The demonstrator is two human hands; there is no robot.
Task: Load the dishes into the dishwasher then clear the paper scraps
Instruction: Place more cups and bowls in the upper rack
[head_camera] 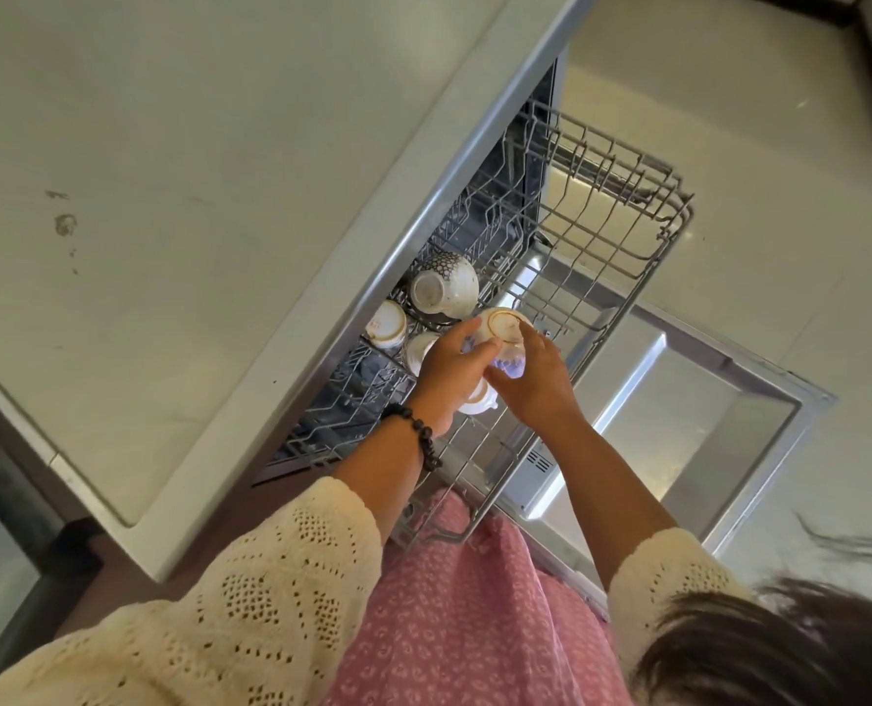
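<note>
Small white bowl (502,331) with purple floral pattern, upside down, foot ring facing up, held over the pulled-out wire rack (622,206) of an open dishwasher. Gripped from both sides: left hand (451,366) curled round its near-left side, thumb lying across the wall; right hand (535,382) wrapped round its right side, fingers bent against the patterned wall. Both grips narrow and closed on this one bowl.

Directly beneath the hands, part of another white dish (479,400), mostly hidden. Just left of it, a white cup (418,349) partly covered by the left hand. Further left, a small white cup with gold trim (388,326), inverted in the rack. Behind these, a larger bowl with dark dotted pattern (444,285), also upside down, close beside the held bowl.

Far end of the rack bare wire. Below and to the right, the lowered steel dishwasher door (703,425), shiny inside. To the left, a pale surface (194,170) overhanging the machine, with a few small marks.

Dark beaded bracelet (416,433) on the left wrist. Cream crocheted sleeves (281,593) on both arms, pink patterned garment (464,619) between them, dark hair at lower right.
</note>
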